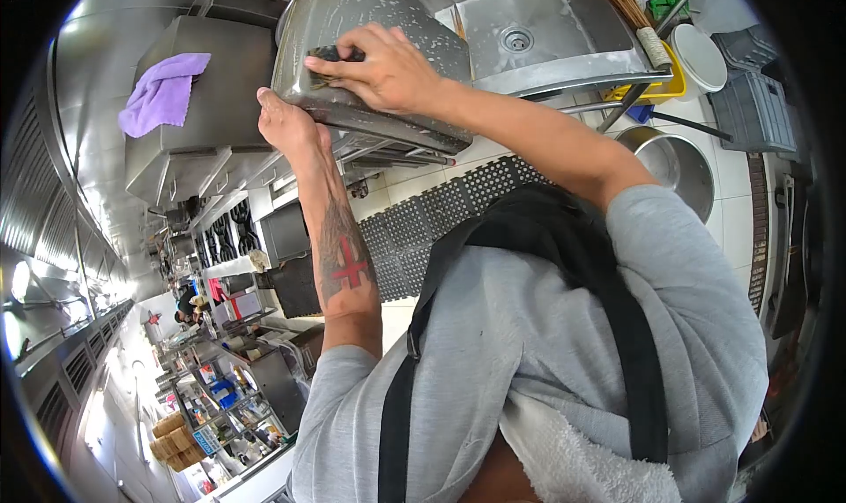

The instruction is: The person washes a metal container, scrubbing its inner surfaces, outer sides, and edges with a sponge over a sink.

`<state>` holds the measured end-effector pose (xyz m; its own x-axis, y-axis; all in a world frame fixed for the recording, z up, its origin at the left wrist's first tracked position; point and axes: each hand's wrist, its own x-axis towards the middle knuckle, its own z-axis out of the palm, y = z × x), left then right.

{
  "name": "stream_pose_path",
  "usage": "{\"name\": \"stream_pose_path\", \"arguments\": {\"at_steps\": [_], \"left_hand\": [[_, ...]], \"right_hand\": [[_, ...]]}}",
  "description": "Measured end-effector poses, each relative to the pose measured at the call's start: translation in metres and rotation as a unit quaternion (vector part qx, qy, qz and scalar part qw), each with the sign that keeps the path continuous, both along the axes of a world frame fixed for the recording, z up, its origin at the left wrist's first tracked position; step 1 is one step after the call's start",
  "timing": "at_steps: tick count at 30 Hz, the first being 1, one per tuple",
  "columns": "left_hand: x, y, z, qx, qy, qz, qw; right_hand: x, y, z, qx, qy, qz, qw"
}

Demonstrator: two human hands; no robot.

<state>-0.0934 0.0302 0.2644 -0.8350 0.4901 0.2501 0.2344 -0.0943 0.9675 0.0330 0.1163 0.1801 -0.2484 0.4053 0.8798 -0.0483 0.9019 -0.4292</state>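
A large metal container point(388, 22) with soapy spots on its surface lies tilted at the top centre, beside the sink. My right hand point(383, 69) presses a dark scouring pad point(333, 55) against the container near its left edge. The pad shows between thumb and fingers. Just below, my left hand point(291, 124) grips the container's lower left corner; its fingertips are partly hidden behind the rim. To the left, a purple cloth point(166, 91) is draped on a steel surface point(225, 71).
A steel sink point(546, 40) with a drain adjoins the container on the right. Beyond it are a yellow bin point(671, 78), a white bucket point(699, 55), grey crates point(753, 111) and a round metal pot point(667, 163). A black perforated mat point(423, 225) covers part of the floor.
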Motion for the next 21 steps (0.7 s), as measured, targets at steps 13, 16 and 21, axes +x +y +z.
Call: {"name": "stream_pose_path", "arguments": {"at_steps": [13,16,21], "left_hand": [[0.008,0.014,0.005,0.065,-0.019,-0.068,0.995],[0.003,0.008,0.001,0.045,0.004,-0.047,0.998],[-0.002,0.005,-0.001,0.058,-0.027,0.001,0.998]], "right_hand": [[0.006,0.003,-0.014,0.014,-0.036,0.002,0.999],[-0.01,0.01,0.017,0.006,0.039,-0.003,0.999],[0.026,-0.019,-0.059,-0.044,-0.058,0.041,0.997]]}}
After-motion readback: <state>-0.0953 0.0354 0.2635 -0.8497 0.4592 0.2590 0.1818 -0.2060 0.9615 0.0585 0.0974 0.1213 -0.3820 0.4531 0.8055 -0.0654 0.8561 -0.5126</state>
